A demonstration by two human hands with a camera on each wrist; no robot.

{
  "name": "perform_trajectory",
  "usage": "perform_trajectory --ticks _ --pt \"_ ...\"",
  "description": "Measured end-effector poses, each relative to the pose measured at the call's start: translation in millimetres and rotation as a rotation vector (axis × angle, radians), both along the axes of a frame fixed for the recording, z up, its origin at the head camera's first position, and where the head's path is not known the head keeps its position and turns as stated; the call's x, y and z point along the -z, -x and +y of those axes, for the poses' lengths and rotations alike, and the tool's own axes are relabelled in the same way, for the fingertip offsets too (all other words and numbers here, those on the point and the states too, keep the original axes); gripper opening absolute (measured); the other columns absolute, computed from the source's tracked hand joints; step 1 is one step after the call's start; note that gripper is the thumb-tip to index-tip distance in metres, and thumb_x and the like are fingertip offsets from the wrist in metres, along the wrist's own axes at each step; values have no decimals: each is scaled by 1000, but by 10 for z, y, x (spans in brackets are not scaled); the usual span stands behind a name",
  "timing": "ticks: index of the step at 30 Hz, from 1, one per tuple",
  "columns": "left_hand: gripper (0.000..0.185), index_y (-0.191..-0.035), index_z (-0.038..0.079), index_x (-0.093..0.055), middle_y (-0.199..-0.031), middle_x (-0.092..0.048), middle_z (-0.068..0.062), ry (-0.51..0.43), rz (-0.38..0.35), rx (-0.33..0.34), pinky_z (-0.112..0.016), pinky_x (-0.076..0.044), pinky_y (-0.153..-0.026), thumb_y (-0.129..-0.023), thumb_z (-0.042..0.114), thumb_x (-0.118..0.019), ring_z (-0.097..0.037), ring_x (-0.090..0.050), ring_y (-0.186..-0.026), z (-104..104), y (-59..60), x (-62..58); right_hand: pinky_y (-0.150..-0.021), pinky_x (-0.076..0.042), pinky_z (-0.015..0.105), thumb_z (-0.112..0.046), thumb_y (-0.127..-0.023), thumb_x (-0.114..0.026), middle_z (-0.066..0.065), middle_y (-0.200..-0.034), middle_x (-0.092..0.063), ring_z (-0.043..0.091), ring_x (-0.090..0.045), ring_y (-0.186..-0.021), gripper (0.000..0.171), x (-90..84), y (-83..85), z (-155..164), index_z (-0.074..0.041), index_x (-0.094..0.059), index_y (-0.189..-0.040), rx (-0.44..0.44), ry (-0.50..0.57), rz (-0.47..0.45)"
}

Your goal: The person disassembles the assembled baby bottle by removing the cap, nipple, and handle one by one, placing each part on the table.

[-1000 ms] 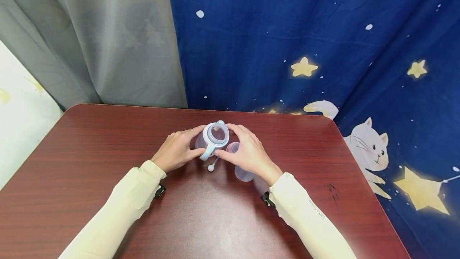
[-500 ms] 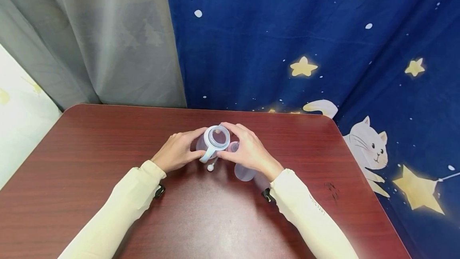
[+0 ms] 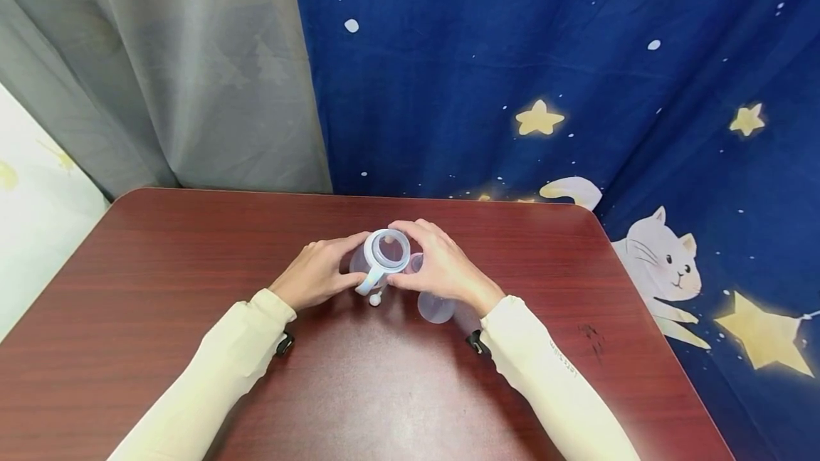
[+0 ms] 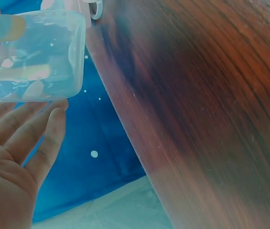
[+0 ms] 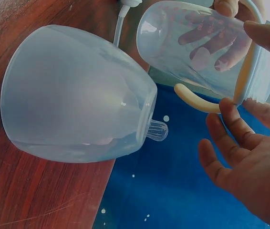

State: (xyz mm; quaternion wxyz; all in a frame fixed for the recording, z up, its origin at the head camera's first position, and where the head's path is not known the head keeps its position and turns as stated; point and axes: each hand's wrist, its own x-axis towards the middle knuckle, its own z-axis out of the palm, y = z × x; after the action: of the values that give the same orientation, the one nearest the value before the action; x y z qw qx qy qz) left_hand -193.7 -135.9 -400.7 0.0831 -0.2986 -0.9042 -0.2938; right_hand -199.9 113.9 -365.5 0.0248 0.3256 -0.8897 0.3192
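Observation:
Both hands hold a clear baby bottle [image 3: 359, 260] above the middle of the table, its open mouth facing up and toward the right hand. My left hand [image 3: 317, 276] grips the bottle's body between thumb and fingers; those fingers show through the clear wall in the right wrist view. Around the bottle's neck sits a pale blue handle ring [image 5: 242, 78] with curved grips. Thumb and fingertips of my right hand [image 5: 254, 157] pinch that ring at the neck. A translucent cap [image 5: 77, 95] stands under the right hand, with a clear nipple [image 5: 158, 130] showing beside it.
A straw with a white weighted ball [image 3: 375, 299] lies just in front of the bottle. A pinkish part [image 3: 417, 262] stands behind the right thumb, partly hidden. The dark red table [image 3: 359, 390] ends at blue and grey curtains [image 3: 423, 91].
The bottle's mouth and handle ring have shifted slightly toward me, and the ring has turned a little. The right fingertips have slid leftward along the far rim. The left hand's grip stays.

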Motion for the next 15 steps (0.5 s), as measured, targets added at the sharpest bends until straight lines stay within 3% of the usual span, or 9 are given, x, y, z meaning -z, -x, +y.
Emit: perform_trajectory --ticks 8,15 --pt "61 -137 14 -58 -119 -70 -3 -7 9 2 -39 -53 -79 -82 25 -80 -14 -67 -91 -13 1 15 -89 -43 38 -36 -72 -86 4 -110 -61 23 -53 -106 73 5 5 -13 -19 -55 -136 1 3 5" --pt "61 -139 11 -57 -122 -69 -5 -17 5 15 -40 -53 -81 -83 22 -79 -15 -67 -96 -5 2 11 -84 -44 36 -37 -70 -85 -6 -103 -57 15 -51 -100 69 -9 -5 -20 -24 -57 -132 26 4 15"
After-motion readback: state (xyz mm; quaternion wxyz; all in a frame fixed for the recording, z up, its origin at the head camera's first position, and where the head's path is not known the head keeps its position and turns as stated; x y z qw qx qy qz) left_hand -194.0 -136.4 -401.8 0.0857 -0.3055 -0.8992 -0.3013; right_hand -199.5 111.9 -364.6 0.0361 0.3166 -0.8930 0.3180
